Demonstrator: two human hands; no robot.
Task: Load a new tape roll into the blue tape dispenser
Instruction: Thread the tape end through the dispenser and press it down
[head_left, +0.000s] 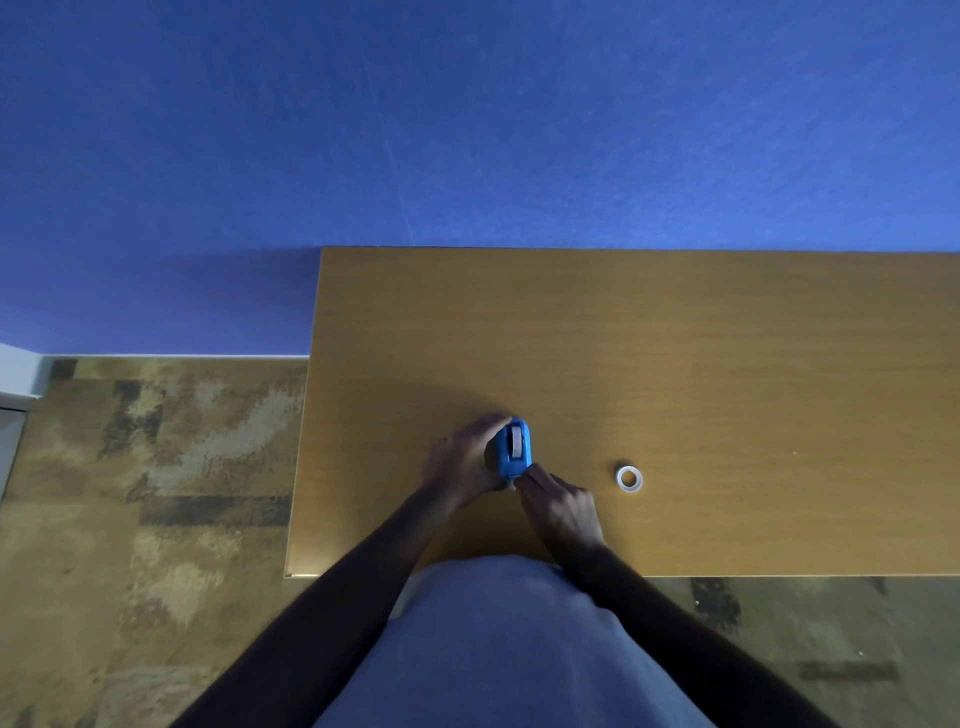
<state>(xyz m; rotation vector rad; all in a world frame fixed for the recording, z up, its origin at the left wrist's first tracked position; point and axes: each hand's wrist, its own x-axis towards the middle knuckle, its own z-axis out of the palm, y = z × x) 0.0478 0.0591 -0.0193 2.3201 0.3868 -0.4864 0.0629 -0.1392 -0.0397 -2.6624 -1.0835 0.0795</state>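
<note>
Left grip (462, 462): wrapped around the blue dispenser's (514, 448) left side.
Right grip (558, 501): fingertips pinching the dispenser's near end.
Tape roll (629, 478): flat on the surface (701, 364), right of dispenser, apart.

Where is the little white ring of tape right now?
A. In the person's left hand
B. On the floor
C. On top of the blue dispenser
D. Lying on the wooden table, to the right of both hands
D: the white tape ring lies flat on the wooden table, apart from and to the right of the right hand, while the left hand grips the blue tape dispenser.
</note>
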